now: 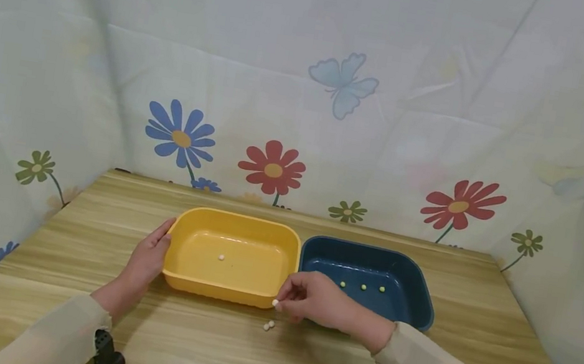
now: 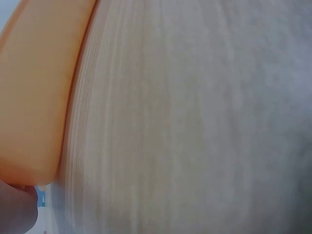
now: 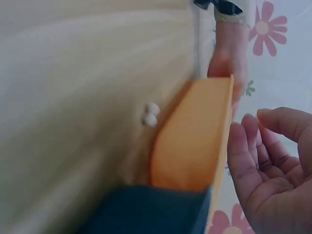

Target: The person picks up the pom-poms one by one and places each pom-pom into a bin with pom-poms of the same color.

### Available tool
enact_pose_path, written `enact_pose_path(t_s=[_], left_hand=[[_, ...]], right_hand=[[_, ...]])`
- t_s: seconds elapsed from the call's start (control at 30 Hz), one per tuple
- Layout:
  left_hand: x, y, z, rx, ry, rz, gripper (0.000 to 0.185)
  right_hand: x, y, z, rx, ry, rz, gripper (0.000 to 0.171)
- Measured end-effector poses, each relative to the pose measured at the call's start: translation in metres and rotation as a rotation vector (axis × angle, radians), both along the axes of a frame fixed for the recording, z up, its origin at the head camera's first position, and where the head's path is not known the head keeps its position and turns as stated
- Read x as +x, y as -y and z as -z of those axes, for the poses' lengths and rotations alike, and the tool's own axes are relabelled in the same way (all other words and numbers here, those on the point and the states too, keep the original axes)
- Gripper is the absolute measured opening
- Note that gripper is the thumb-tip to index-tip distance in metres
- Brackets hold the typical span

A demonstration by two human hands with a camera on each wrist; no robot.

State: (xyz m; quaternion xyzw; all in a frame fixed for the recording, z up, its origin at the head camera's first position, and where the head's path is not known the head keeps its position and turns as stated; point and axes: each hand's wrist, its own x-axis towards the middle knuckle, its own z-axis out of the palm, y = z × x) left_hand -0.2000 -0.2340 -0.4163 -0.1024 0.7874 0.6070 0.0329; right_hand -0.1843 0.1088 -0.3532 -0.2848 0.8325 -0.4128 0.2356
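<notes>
Looking small, white, round: pinched ball [image 1: 275, 303]

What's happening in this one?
A person is handling small balls at a table. Their right hand pinches a white ball at the near corner of a yellow tub, while their left hand rests against the tub's opposite side. One white ball lies inside that tub, and two more sit on the table in front. Three yellow-green balls show in the blue tub alongside, which the right hand partly hides.
</notes>
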Motion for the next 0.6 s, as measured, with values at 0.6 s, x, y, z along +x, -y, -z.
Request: enact_pose_path(t_s=[0.6], left_hand=[[0.000, 0.001, 0.003, 0.006, -0.016, -0.005, 0.055]], right_hand=[[-0.053, 0.024, -0.057, 0.094, 0.019, -0.016, 0.014]])
